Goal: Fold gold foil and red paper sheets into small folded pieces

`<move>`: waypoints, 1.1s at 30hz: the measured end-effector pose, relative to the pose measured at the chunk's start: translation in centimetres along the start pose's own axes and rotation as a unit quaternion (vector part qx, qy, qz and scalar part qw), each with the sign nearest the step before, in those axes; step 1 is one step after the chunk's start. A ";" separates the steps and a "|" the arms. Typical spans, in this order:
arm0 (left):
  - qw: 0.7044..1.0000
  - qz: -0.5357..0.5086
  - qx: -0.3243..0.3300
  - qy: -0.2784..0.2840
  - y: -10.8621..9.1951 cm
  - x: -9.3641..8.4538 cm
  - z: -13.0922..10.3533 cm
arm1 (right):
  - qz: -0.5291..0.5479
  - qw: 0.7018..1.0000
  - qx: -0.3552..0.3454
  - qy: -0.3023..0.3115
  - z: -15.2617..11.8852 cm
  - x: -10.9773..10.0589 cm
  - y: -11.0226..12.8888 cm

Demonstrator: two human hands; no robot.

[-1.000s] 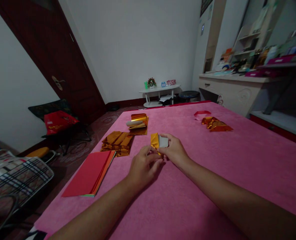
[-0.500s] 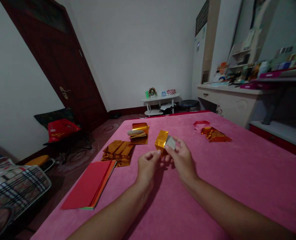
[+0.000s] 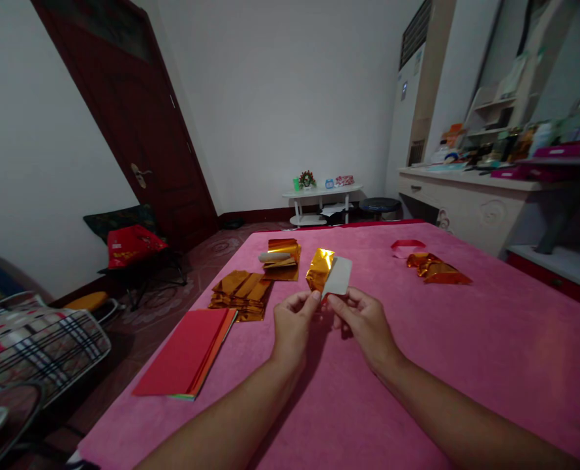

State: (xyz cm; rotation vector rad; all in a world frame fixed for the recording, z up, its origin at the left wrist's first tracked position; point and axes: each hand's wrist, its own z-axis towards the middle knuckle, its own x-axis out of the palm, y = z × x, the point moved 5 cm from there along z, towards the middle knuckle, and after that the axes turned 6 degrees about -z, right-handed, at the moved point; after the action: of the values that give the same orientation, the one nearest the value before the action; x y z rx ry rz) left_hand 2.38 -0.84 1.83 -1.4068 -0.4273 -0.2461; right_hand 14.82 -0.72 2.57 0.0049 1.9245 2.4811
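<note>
"Pink plush cloth [image 3: 446,346] lies below. The grip?"
"Left hand [image 3: 292,323] pinches a shiny gold foil piece [image 3: 320,266], right hand [image 3: 368,323] a flat pale-grey rectangle [image 3: 338,275] beside it, above the cloth."
"Beyond?"
"White oval side table [image 3: 325,192]."

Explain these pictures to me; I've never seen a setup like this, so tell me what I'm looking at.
There is no machine here: each grip is a person's own bare hand. Every picture comes from one camera worn on the head, looking forward and down, so the forearms enter from below.

The left grip pinches the lower end of a gold foil piece; the right grip holds the lower edge of a pale card beside it.

On the pink cover, to the left, lie a red paper stack, folded gold-brown sheets and, farther off, a gold pile. To the right are crumpled gold foil and a red loop.
</note>
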 end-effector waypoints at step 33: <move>0.994 -0.033 -0.055 0.090 -0.2 1.4 -1.1 | -0.024 0.999 0.013 -0.024 -0.4 -0.7 -0.1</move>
State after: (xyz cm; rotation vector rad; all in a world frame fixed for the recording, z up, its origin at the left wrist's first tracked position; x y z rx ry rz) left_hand 3.70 -1.83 2.49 -1.4649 -0.3162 -0.4519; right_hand 15.53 -1.07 2.39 0.0178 1.9155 2.4022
